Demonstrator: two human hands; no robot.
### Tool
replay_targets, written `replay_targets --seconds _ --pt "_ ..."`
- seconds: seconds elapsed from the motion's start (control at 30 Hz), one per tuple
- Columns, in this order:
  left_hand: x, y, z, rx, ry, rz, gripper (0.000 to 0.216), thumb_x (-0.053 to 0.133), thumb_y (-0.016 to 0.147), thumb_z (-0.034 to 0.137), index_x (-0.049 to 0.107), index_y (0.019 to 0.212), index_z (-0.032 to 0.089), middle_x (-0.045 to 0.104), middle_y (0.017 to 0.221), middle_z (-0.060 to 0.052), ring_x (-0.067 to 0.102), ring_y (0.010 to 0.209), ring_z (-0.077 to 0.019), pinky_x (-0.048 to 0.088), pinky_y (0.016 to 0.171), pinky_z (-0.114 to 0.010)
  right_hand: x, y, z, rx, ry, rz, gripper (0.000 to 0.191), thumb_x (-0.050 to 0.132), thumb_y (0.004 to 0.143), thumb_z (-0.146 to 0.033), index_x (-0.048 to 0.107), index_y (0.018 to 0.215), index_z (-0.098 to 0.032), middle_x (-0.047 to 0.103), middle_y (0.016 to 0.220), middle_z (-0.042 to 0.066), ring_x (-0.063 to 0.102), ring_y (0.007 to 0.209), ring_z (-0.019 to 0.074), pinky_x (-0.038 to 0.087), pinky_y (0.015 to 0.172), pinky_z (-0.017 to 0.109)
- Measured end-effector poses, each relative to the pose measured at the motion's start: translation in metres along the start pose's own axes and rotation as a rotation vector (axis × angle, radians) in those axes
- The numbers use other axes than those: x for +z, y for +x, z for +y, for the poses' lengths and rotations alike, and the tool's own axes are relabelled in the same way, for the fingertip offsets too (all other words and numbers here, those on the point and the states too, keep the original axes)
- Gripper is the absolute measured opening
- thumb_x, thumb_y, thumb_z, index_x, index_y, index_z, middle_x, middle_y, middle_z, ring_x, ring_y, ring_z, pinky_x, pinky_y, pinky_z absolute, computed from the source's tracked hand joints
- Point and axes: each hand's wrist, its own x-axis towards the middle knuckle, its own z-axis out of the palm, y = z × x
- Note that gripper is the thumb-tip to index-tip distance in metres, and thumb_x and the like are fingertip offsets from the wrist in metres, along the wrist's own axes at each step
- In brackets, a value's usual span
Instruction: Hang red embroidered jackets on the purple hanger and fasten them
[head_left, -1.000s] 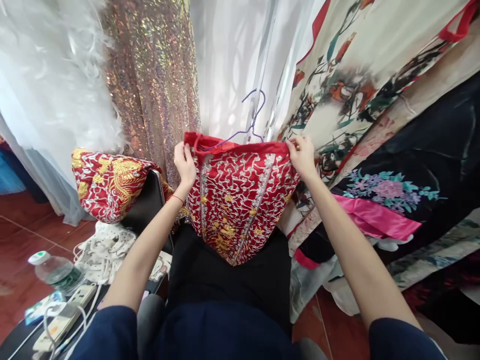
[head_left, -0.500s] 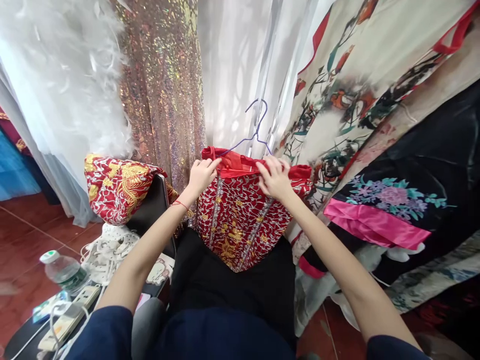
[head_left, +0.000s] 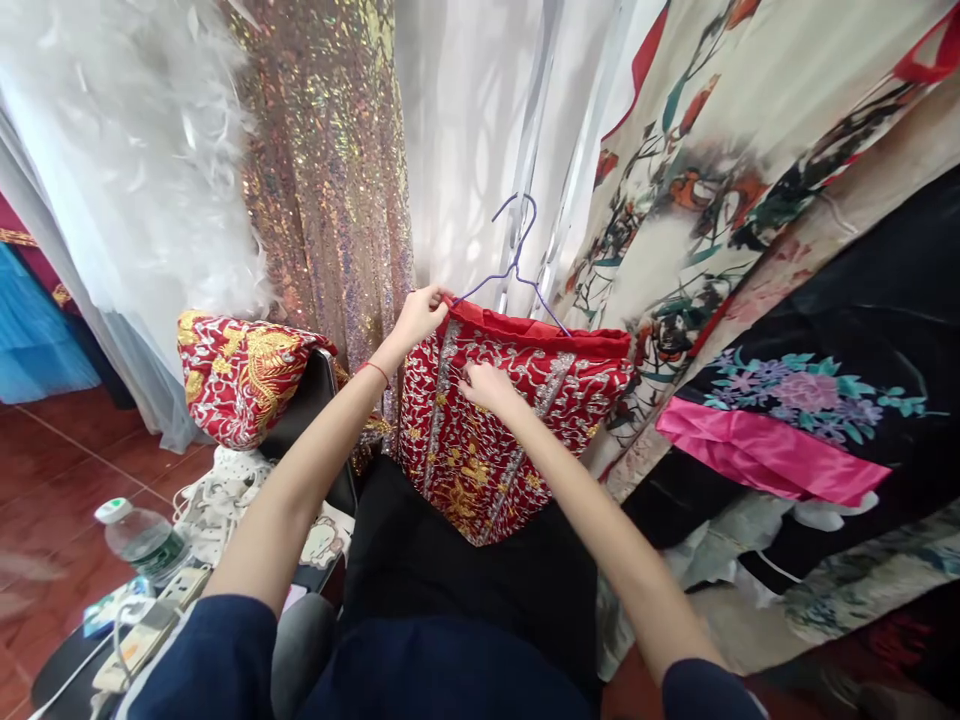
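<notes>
A red embroidered strapless bodice (head_left: 480,470) with gold and silver patterning and a pointed lower edge lies across my lap. A purple wire hanger (head_left: 516,268) rises out of its red top edge, its hook upward. My left hand (head_left: 422,316) is closed on the upper left corner of the bodice, fingertips pinching the red edging. My right hand (head_left: 487,388) rests against the front of the bodice, left of centre, with its fingers curled in. What its fingertips hold, if anything, is too small to make out.
Gold-and-red embroidered cloth (head_left: 251,375) drapes over a black chair back at left. Nearby are a plastic bottle (head_left: 142,540), a power strip (head_left: 146,635) and white corded fabric (head_left: 225,500). Sequined cloth (head_left: 326,150) hangs ahead; a floral black garment (head_left: 810,390) hangs at right.
My right hand has left the top edge and moved down and left onto the bodice front. My left hand has shifted slightly up to the corner. The red lining is now folded out of sight.
</notes>
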Motion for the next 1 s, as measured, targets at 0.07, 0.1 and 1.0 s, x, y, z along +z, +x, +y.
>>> replay_targets --seconds 0.07,0.1,1.0 --pt "0.000 -0.006 0.002 -0.006 -0.006 0.001 0.028 0.054 0.080 0.006 0.072 0.100 0.013 0.074 0.085 -0.006 0.068 0.075 -0.0151 0.055 0.076 -0.027 0.030 0.007 0.004 0.099 0.132 -0.001 0.028 0.077 0.078 -0.016 0.051 0.068 -0.021 0.064 0.057 0.001 0.066 0.061 0.0178 0.047 0.060 0.024" --pt "-0.001 -0.010 0.003 -0.004 -0.006 -0.003 0.030 0.053 0.080 0.006 0.072 0.103 0.013 0.075 0.088 -0.007 0.068 0.077 -0.0150 0.055 0.077 -0.027 0.043 0.011 0.006 0.150 0.221 0.002 0.026 0.075 0.080 -0.019 0.051 0.070 -0.021 0.064 0.055 0.001 0.064 0.055 0.0168 0.044 0.053 0.023" --pt "0.005 -0.111 -0.074 -0.365 0.021 -0.024 0.012 0.058 0.078 0.009 0.060 0.087 0.017 0.072 0.084 -0.004 0.067 0.076 -0.0138 0.052 0.075 -0.025 0.113 0.066 -0.004 0.402 0.903 0.431 0.041 0.062 0.097 -0.040 0.059 0.130 -0.018 0.061 0.131 0.010 0.064 0.112 0.0225 0.057 0.094 0.045"
